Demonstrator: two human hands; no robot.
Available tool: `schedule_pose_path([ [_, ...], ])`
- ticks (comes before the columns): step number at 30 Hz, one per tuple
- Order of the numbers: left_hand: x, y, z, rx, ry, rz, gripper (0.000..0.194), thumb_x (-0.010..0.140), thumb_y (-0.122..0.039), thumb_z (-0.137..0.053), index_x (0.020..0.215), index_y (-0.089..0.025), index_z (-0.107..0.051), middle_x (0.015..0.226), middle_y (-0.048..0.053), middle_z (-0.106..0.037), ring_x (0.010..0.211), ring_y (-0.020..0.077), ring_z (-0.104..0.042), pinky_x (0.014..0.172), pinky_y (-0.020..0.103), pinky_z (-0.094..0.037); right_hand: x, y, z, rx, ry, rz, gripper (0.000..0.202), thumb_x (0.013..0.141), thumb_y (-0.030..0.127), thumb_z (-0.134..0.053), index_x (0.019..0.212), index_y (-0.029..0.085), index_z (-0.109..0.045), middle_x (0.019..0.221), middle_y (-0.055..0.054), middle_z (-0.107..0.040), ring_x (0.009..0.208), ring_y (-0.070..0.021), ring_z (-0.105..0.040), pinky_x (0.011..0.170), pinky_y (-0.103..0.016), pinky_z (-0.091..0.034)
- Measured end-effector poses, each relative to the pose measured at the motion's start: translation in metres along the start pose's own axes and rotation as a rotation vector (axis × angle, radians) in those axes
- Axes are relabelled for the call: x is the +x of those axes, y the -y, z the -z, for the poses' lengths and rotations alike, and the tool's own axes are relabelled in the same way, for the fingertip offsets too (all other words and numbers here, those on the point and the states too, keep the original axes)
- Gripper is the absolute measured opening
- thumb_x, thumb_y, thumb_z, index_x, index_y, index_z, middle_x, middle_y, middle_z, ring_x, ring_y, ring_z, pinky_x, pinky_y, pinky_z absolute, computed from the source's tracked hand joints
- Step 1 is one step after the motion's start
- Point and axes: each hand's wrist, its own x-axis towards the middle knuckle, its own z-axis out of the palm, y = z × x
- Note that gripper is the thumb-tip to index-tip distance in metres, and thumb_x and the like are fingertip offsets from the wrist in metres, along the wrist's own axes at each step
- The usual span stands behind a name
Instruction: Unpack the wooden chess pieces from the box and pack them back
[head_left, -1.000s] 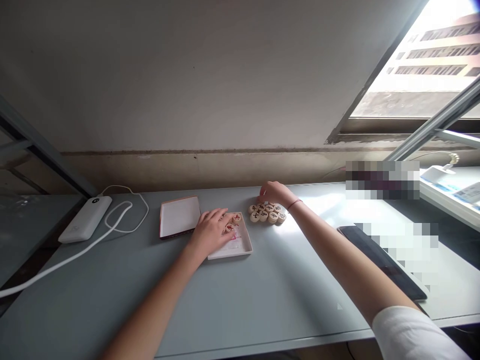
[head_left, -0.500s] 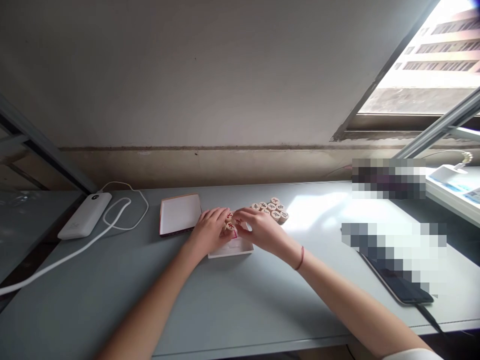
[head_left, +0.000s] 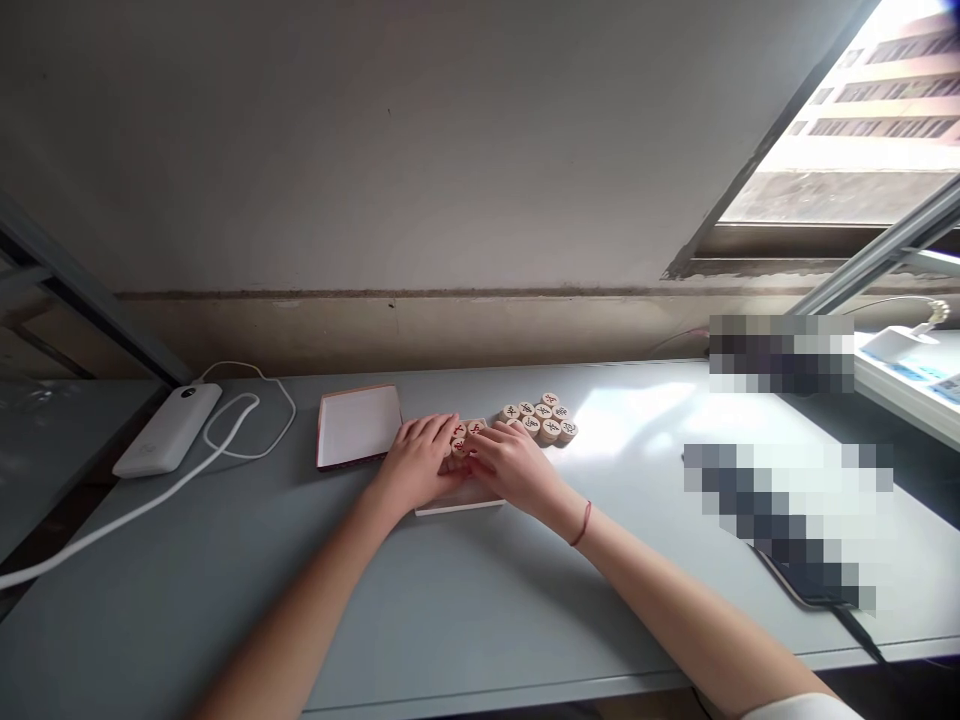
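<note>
Several round wooden Chinese chess pieces (head_left: 460, 432) with red characters sit in the far part of a shallow white box (head_left: 469, 500). My left hand (head_left: 420, 458) lies over the box's left side, its fingers and thumb curved around the pieces there. From the right, my right hand (head_left: 517, 468) reaches in with bent fingers pressed onto the right-hand pieces. Its fingertips are partly hidden. Beyond it, a cluster of black-marked chess pieces (head_left: 543, 412) stands on the desk, with a red-marked one at the back.
An open box lid (head_left: 360, 425) lies left of the box. A white power bank (head_left: 169, 430) with a white cable (head_left: 187, 487) is at the far left of the grey desk (head_left: 420, 620). On the right lie a dark phone-like device (head_left: 810, 592) and blurred items.
My right hand has shifted slightly left and lower, from a raised pinch to lying over the pieces in the box. My left hand stays about where it was.
</note>
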Motion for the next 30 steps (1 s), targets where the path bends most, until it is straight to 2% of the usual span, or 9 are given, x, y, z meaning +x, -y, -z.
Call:
schedule_pose_path([
  [3, 0.001, -0.001, 0.002, -0.005, -0.004, 0.015, 0.064, 0.084, -0.045, -0.056, 0.139, -0.018, -0.038, 0.138, 0.011, -0.051, 0.125, 0.0270, -0.047, 0.103, 0.042, -0.036, 0.004, -0.008, 0.016, 0.142, -0.007, -0.050, 0.015, 0.090, 0.024, -0.051, 0.084, 0.020, -0.064, 0.077, -0.003, -0.066, 0.069, -0.0141, -0.054, 0.067, -0.025, -0.036],
  [7, 0.003, -0.003, 0.003, -0.010, 0.014, 0.052, 0.069, 0.083, -0.052, -0.055, 0.140, -0.018, -0.038, 0.136, 0.011, -0.052, 0.122, 0.0289, -0.048, 0.102, 0.044, -0.037, 0.012, -0.049, 0.046, 0.073, -0.062, -0.438, 0.019, 0.088, 0.027, -0.048, 0.087, 0.020, -0.066, 0.084, -0.004, -0.069, 0.068, -0.0148, -0.058, 0.062, -0.024, -0.038],
  [10, 0.005, -0.004, 0.001, -0.008, 0.025, 0.054, 0.068, 0.083, -0.049, -0.055, 0.141, -0.019, -0.037, 0.137, 0.012, -0.051, 0.125, 0.0302, -0.046, 0.103, 0.046, -0.035, 0.018, -0.086, 0.058, -0.091, 0.089, -0.725, 0.028, 0.086, 0.040, -0.048, 0.094, 0.020, -0.066, 0.081, -0.006, -0.069, 0.073, -0.0196, -0.060, 0.058, -0.026, -0.037],
  [12, 0.005, -0.004, 0.000, -0.013, 0.011, 0.050, 0.076, 0.080, -0.053, -0.057, 0.143, -0.019, -0.033, 0.138, 0.012, -0.050, 0.131, 0.0338, -0.039, 0.108, 0.052, -0.029, 0.022, -0.104, 0.059, -0.073, 0.252, -0.814, 0.036, 0.086, 0.048, -0.047, 0.090, 0.019, -0.067, 0.075, -0.008, -0.068, 0.071, -0.0210, -0.061, 0.056, -0.026, -0.037],
  [15, 0.005, -0.006, 0.003, -0.025, -0.047, 0.019, 0.085, 0.077, -0.059, -0.059, 0.146, -0.021, -0.028, 0.138, 0.011, -0.049, 0.137, 0.0373, -0.026, 0.110, 0.061, -0.018, 0.030, -0.117, 0.054, -0.087, 0.410, -0.846, 0.039, 0.082, 0.052, -0.049, 0.080, 0.018, -0.068, 0.075, -0.010, -0.068, 0.069, -0.0218, -0.061, 0.055, -0.027, -0.037],
  [19, 0.006, -0.008, 0.012, -0.037, -0.121, -0.042, 0.080, 0.078, -0.055, -0.059, 0.145, -0.022, -0.030, 0.134, 0.010, -0.052, 0.137, 0.0362, -0.028, 0.110, 0.063, -0.017, 0.038, -0.124, 0.045, -0.176, 0.440, -0.853, 0.027, 0.077, 0.041, -0.057, 0.077, 0.017, -0.068, 0.076, -0.012, -0.067, 0.069, -0.0229, -0.062, 0.054, -0.028, -0.038],
  [26, 0.009, -0.015, 0.020, -0.045, -0.278, -0.090, 0.042, 0.085, -0.039, -0.057, 0.123, -0.021, -0.056, 0.117, 0.008, -0.062, 0.129, 0.0332, -0.039, 0.109, 0.056, -0.031, 0.044, -0.129, 0.049, -0.193, 0.364, -0.832, 0.014, 0.070, 0.027, -0.062, 0.073, 0.015, -0.068, 0.077, -0.012, -0.068, 0.073, -0.0230, -0.064, 0.055, -0.026, -0.040],
  [28, 0.010, -0.018, 0.021, -0.070, -0.340, -0.096, 0.032, 0.087, -0.032, -0.056, 0.117, -0.021, -0.060, 0.111, 0.007, -0.064, 0.120, 0.0290, -0.048, 0.103, 0.050, -0.041, 0.043, -0.121, 0.058, -0.160, 0.302, -0.827, 0.015, 0.073, 0.026, -0.058, 0.070, 0.015, -0.067, 0.076, -0.010, -0.068, 0.071, -0.0208, -0.064, 0.054, -0.025, -0.041],
  [30, 0.010, -0.022, 0.022, -0.106, -0.389, -0.101, 0.024, 0.089, -0.026, -0.053, 0.111, -0.022, -0.063, 0.105, 0.006, -0.065, 0.108, 0.0240, -0.055, 0.095, 0.042, -0.048, 0.038, -0.105, 0.068, 0.013, 0.206, -0.781, 0.018, 0.077, 0.027, -0.055, 0.070, 0.015, -0.066, 0.075, -0.008, -0.069, 0.066, -0.0171, -0.064, 0.052, -0.022, -0.043],
])
